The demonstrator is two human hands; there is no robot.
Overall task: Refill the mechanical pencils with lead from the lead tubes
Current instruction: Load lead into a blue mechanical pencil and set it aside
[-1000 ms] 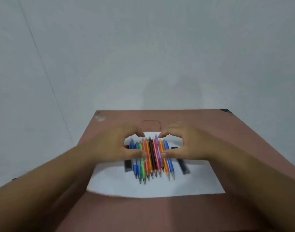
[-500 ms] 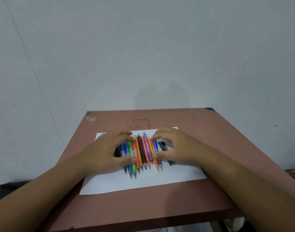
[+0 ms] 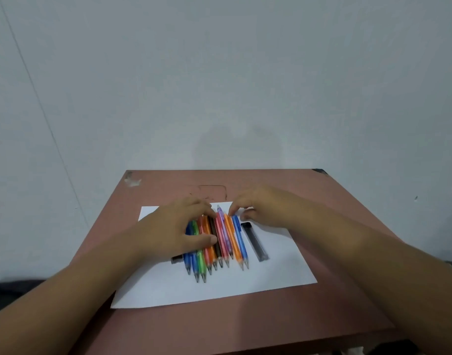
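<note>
Several coloured mechanical pencils (image 3: pixel 219 242) lie side by side on a white sheet of paper (image 3: pixel 278 272), tips pointing toward me. My left hand (image 3: pixel 168 231) rests on the left part of the row, its thumb lying across the blue, green and orange barrels and its fingers at their far ends. My right hand (image 3: pixel 263 208) hovers at the far ends of the right-hand pencils, its loosely curled fingertips touching the orange and blue tops. A dark lead tube (image 3: pixel 254 242) lies free just right of the row. A second dark lead tube (image 3: pixel 177 259) peeks out from under my left hand.
The paper lies on a small reddish-brown table (image 3: pixel 245 321) pushed against a pale wall (image 3: pixel 219 85). The table's near edge runs along the bottom of the view, its right edge close to my right forearm.
My right hand has left the right side of the pencil row and moved to the far ends, uncovering the right lead tube. My left hand still lies on the row.
</note>
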